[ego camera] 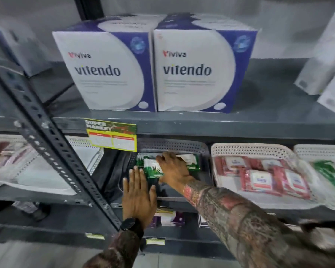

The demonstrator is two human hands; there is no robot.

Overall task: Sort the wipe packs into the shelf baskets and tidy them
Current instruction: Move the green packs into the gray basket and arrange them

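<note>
Reaching into the dark basket on the middle shelf, right hand lying palm-down over the green packs at the basket's back edge, fingers curled on them; grip or mere press, cannot tell. Left hand resting flat and spread wide at the basket's front left corner, holding nothing, fingertips just beside a green pack. Red packs lying in the white basket to the right. Two boxes standing on the shelf above.
</note>
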